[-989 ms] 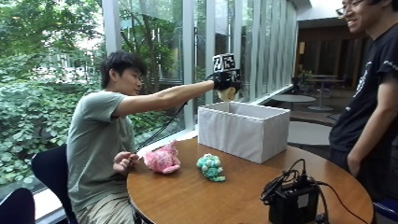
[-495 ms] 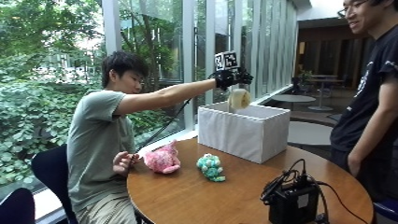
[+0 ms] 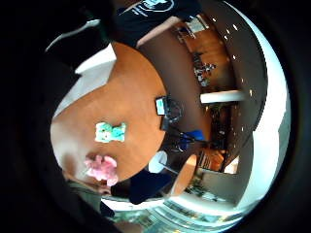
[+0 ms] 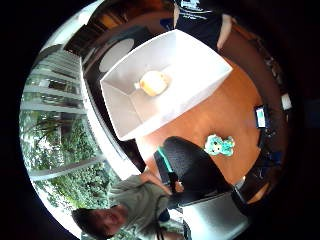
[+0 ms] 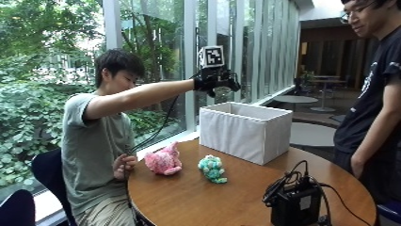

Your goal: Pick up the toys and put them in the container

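Observation:
My gloved right hand [image 5: 216, 80] hangs in the air above the white fabric container [image 5: 244, 132], fingers relaxed and holding nothing. A yellow toy [image 4: 154, 82] lies on the bottom of the container [image 4: 190, 65]; the outside view does not show it. On the round wooden table [image 5: 206, 197], a pink plush toy [image 5: 163, 161] and a green plush toy [image 5: 212, 168] lie side by side in front of the container, near the seated person. Both toys also show from the palm, the green toy [image 3: 111, 131] and the pink toy [image 3: 100, 167].
A black device with cables [image 5: 294, 202] stands near the table's front right edge. A second person [image 5: 372, 103] stands close to the table on the right. The bare left hand [image 5: 124, 165] rests at the table's edge beside the pink toy.
The yellow toy, held over the container a second ago, dropped from my hand and now lies inside it. My hand stays raised above the container.

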